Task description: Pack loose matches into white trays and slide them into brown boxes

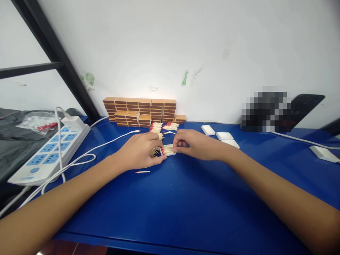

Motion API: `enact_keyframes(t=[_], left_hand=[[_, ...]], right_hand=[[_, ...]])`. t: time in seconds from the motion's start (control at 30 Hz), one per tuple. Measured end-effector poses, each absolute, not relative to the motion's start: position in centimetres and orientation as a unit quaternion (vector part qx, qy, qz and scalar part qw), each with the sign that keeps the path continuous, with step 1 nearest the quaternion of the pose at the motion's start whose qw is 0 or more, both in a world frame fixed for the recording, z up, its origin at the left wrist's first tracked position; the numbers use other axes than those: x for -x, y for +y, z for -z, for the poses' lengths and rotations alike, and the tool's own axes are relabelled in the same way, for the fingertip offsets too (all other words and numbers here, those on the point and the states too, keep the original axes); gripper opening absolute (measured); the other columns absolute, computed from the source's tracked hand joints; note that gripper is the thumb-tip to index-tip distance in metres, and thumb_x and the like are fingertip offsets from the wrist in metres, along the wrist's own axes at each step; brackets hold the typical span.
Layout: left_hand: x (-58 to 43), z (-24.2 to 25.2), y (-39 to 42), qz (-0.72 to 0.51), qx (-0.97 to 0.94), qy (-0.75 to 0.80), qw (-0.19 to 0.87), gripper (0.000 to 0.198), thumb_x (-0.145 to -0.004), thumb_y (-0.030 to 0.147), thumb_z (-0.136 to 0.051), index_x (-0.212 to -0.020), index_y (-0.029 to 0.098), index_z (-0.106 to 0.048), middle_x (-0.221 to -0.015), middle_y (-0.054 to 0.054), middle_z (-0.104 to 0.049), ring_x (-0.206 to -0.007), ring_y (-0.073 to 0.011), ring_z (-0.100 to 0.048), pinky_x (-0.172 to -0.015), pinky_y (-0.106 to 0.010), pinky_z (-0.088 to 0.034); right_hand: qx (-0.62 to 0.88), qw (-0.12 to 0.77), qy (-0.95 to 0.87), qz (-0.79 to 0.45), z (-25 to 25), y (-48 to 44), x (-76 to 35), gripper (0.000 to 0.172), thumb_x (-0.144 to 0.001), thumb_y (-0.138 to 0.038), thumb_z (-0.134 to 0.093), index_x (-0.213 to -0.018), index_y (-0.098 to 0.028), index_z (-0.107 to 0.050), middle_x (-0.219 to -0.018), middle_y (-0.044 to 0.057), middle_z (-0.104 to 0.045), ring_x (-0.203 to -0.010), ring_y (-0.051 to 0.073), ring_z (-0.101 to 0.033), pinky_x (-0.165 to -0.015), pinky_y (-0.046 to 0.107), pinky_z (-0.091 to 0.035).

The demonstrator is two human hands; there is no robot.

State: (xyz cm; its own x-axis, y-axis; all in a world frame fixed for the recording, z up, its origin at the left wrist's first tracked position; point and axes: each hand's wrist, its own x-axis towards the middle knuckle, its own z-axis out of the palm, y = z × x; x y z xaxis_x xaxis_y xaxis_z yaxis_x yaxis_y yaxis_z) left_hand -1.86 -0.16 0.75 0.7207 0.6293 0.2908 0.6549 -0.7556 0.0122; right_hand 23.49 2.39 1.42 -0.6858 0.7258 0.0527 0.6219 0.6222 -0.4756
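Observation:
Between my two hands is a small white matchbox tray [171,154] filled with red-headed matches [167,150], their heads toward the left. My left hand [142,150] curves round the tray's left end, thumb at its near corner. More matchsticks [154,152] show beneath those left fingers. At the right end, my right hand [190,144] has thumb and forefinger pinched against the tray, its other fingers curled in. Loose matches [156,127] lie in a heap just beyond, beside a second pile [170,126]. One single match [142,172] rests nearer me.
Stacked matchboxes [139,106] stand against the wall. Several white trays [208,130] lie to the right on the blue table [170,209]. A white power strip [50,152] with cables [106,141] occupies the left. A dark phone [305,109] leans at the back right.

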Motion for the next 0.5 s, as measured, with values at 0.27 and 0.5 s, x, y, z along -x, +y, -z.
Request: enact_keyframes(t=[0.27, 0.5], left_hand=[[1.8, -0.8, -0.2, 0.139, 0.928, -0.344, 0.040, 0.035, -0.094, 0.049, -0.066, -0.097, 0.016, -0.075, -0.092, -0.005, -0.068, -0.086, -0.0214, -0.068, -0.076, -0.032, -0.052], [1.6, -0.7, -0.7, 0.154, 0.935, -0.320, 0.012, 0.035, -0.096, 0.050, -0.065, -0.106, 0.018, -0.075, -0.094, -0.005, -0.068, -0.089, -0.0205, -0.067, -0.078, -0.032, -0.051]], right_hand=[[0.366, 0.153, -0.891, -0.223, -1.6, 2.0, -22.9, 0.009, -0.092, -0.026, -0.064, -0.087, -0.019, -0.066, -0.081, 0.002, -0.064, -0.073, 0.015, -0.054, -0.065, 0.028, -0.040], [0.401, 0.165, -0.870, -0.235, -3.2, 0.4, -24.1, 0.012, -0.094, -0.029, -0.063, -0.087, -0.021, -0.068, -0.081, 0.002, -0.065, -0.070, 0.015, -0.055, -0.062, 0.028, -0.040]])
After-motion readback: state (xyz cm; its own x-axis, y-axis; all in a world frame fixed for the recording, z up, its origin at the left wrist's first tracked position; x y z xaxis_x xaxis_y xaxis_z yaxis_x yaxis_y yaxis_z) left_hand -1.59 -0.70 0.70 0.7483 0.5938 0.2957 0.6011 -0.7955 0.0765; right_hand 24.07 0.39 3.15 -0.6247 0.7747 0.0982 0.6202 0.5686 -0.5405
